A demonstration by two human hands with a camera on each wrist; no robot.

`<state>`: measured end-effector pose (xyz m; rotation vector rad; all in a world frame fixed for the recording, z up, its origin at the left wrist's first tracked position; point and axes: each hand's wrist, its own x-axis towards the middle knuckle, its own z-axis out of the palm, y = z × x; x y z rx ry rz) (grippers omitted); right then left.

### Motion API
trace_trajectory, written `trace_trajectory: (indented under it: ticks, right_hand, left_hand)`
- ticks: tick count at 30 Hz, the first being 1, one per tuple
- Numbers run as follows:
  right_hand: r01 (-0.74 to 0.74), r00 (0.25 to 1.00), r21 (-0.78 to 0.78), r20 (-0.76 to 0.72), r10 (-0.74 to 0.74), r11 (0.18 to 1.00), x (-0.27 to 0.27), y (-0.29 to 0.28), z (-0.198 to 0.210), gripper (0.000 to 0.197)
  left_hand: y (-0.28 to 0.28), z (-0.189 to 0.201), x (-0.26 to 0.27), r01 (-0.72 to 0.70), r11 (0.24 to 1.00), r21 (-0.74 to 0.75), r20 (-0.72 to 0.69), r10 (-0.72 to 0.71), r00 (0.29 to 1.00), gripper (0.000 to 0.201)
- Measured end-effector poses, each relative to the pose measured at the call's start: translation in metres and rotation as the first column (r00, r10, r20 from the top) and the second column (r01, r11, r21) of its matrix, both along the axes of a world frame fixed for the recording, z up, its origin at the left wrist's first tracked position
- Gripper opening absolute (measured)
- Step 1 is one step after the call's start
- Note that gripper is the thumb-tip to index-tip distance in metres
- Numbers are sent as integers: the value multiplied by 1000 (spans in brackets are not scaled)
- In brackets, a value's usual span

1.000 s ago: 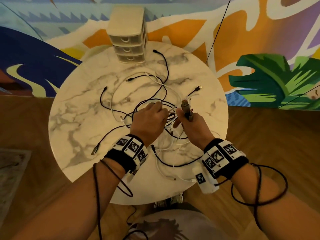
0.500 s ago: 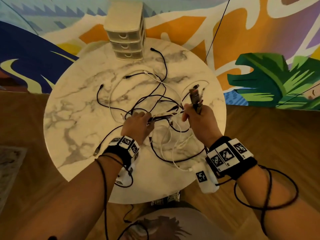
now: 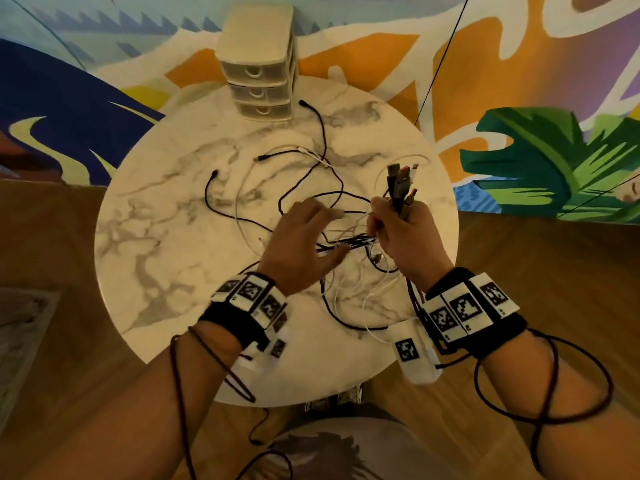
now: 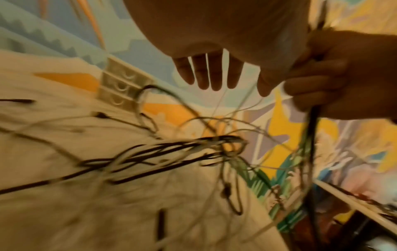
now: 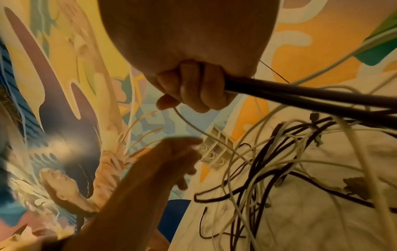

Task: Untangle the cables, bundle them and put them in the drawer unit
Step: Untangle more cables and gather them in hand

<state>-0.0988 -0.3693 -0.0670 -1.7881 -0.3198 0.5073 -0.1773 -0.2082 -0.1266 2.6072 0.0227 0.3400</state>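
A tangle of black and white cables (image 3: pixel 332 202) lies across the round marble table (image 3: pixel 156 237). My right hand (image 3: pixel 401 223) grips a gathered bunch of cable ends, whose plugs (image 3: pixel 401 178) stick up above the fist; the right wrist view shows the fingers (image 5: pixel 193 88) curled round the cables (image 5: pixel 300 95). My left hand (image 3: pixel 308 237) hovers over the tangle just left of the right hand, fingers (image 4: pixel 210 74) straight and spread, holding nothing. The beige drawer unit (image 3: pixel 258 60) with three shut drawers stands at the table's far edge.
A painted mural wall rises behind the table. Wooden floor surrounds it, with a rug corner (image 3: pixel 20 327) at the left. Loose cable ends (image 3: pixel 214 174) lie spread over the table's middle and far half. Thin black sensor cords (image 3: pixel 540 403) loop round both forearms.
My right hand has lifted the bunch of plugs higher and to the right. My left hand has let go of the strands it held and opened, moving toward the right hand.
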Motion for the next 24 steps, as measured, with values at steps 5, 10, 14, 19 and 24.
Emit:
trace_trajectory:
  ticks: [5,10,14,19,24]
  right_hand:
    - [-20,1000,4,10,20,1000,-2,2,9,47]
    - [-36,997,-86,72,42,996,8,-11,-21,30]
    - [-145,948,-533,166,271,834,19,-11,-50,24]
    - [5,987,-312,153,45,950,23,-14,-47,21]
    - [131,991,-120,-12,-134,984,41,-31,-47,28]
  left_hand:
    - [-27,11,26,-5,998,-61,-31,3,1000,25]
    - [-7,23,35,-93,991,-100,-36,90,995,32]
    - [-4,25,32,-93,982,-164,-69,83,994,34]
    - [22,13,23,-264,963,-45,-98,259,961,34]
    - [39,7,12,-371,927,47,-183,373,910,32]
